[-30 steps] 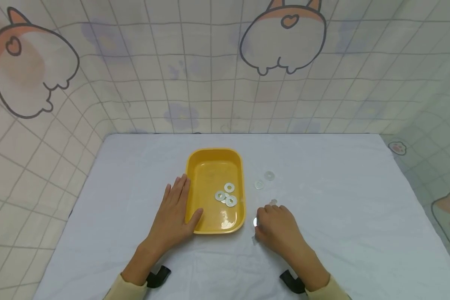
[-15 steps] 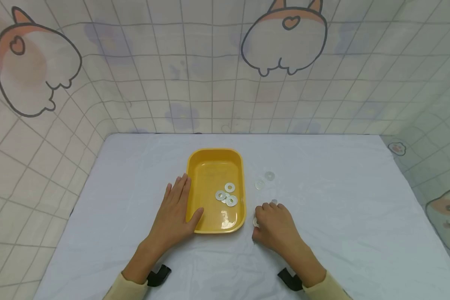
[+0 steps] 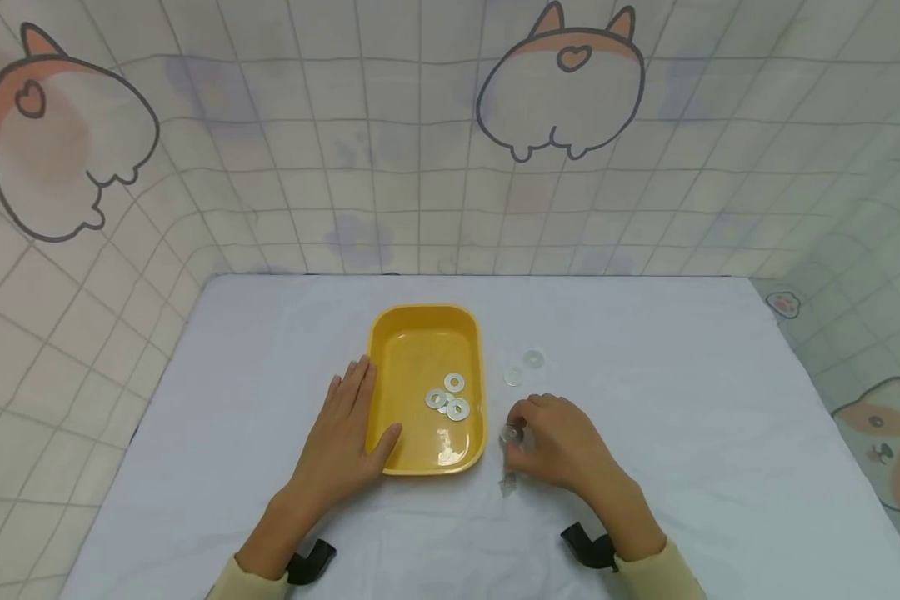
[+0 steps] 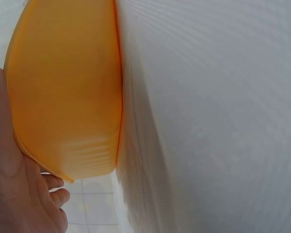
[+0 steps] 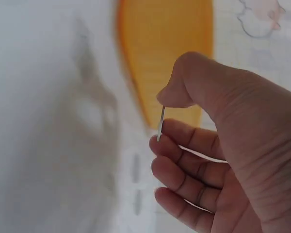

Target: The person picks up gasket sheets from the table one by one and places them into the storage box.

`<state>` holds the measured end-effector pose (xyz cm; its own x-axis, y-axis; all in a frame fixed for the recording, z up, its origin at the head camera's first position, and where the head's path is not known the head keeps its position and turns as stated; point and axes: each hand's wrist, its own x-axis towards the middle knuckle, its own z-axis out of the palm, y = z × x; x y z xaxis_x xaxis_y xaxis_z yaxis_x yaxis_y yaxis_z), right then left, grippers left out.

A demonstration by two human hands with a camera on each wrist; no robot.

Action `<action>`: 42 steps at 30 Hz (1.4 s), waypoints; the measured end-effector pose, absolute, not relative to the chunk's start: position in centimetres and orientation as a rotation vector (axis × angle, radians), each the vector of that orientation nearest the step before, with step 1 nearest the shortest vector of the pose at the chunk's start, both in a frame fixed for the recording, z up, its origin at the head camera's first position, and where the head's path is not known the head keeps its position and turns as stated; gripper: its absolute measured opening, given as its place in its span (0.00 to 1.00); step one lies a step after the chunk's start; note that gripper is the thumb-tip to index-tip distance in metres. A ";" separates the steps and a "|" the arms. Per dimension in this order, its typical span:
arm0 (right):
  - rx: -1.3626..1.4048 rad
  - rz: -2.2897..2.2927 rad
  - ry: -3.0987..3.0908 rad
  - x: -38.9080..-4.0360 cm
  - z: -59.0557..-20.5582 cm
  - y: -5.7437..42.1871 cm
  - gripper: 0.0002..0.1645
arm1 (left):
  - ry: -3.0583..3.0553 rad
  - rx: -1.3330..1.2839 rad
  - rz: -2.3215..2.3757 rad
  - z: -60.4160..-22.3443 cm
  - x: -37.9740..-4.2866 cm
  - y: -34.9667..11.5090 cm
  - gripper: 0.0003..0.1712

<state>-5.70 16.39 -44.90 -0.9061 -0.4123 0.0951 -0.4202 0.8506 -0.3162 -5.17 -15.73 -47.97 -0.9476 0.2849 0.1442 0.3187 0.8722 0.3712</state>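
A yellow tray (image 3: 426,342) sits on the white-covered table, with several flat metal washers (image 3: 457,409) inside it. My left hand (image 3: 342,442) rests along the tray's left rim, fingers straight and thumb over the near left corner; in the left wrist view the hand (image 4: 19,189) lies against the tray's rim. To the right of the tray, my right hand (image 3: 562,442) pinches a washer (image 3: 512,433). The right wrist view shows that washer (image 5: 161,124) edge-on, between the thumb and fingertips of my right hand (image 5: 199,141).
Two pale washers, one a wider ring (image 3: 533,358) and one a smaller ring (image 3: 513,377), lie on the cloth right of the tray. A small greyish thing (image 3: 507,484) shows just below my right hand. A tiled, patterned curtain (image 3: 420,167) stands behind the table.
My right hand, earlier curled low over the cloth, has risen slightly and turned, now with a washer pinched in its fingers. My left hand stays on the tray.
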 end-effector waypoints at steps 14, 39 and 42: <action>0.612 0.808 -2.951 -9.1 -40.6 16.5 0.10 | -2.951 -0.492 -0.592 -47.9 -5.4 -15.7 0.52; 0.710 0.975 -2.904 -11.1 -40.1 13.6 0.11 | -2.937 -0.479 -0.631 -47.9 -5.2 -15.7 0.52; 0.722 0.987 -2.888 -11.2 -40.3 13.4 0.10 | -2.938 -0.482 -0.628 -47.9 -5.3 -15.7 0.52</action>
